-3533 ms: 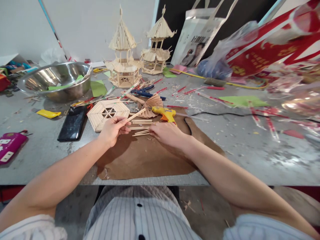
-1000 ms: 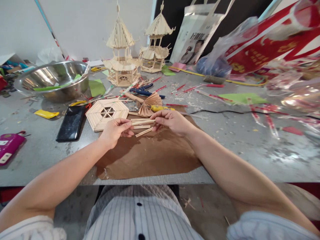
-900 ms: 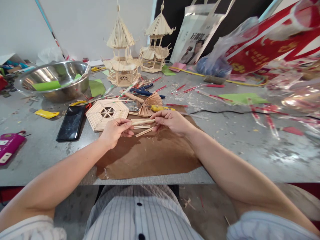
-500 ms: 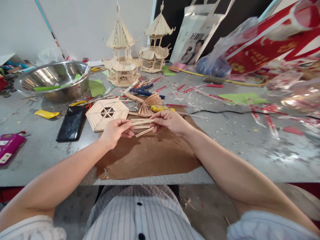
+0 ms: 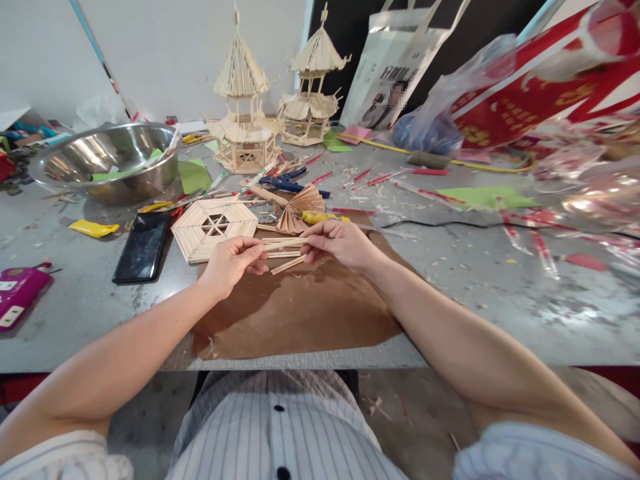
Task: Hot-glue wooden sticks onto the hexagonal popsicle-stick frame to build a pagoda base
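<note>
Thin wooden sticks (image 5: 284, 245) span the gap between my two hands, above a brown sheet (image 5: 300, 313). Their left ends are pinched in my left hand (image 5: 233, 263), thumb on top. My right hand (image 5: 337, 245) grips the right ends between thumb and fingers. More loose sticks (image 5: 287, 265) lie just below and behind the held ones; exactly how many are held I cannot tell. Beside my left hand lies an octagonal stick panel (image 5: 193, 230) with a spoked opening. A folded brown paper fan (image 5: 303, 203) and a yellow-handled tool (image 5: 325, 217) are just beyond my right hand.
Two stick pagoda models (image 5: 243, 100) stand at the back. To the left are a steel bowl (image 5: 55, 167), a black phone (image 5: 141, 247), a yellow cutter (image 5: 93, 229) and a purple device (image 5: 23, 293). Blue-handled pliers (image 5: 293, 183), red-tipped straws and a green sheet (image 5: 487, 197) lie about.
Both hands and the sticks between them stay almost exactly where they were. Nothing has been let go or picked up.
</note>
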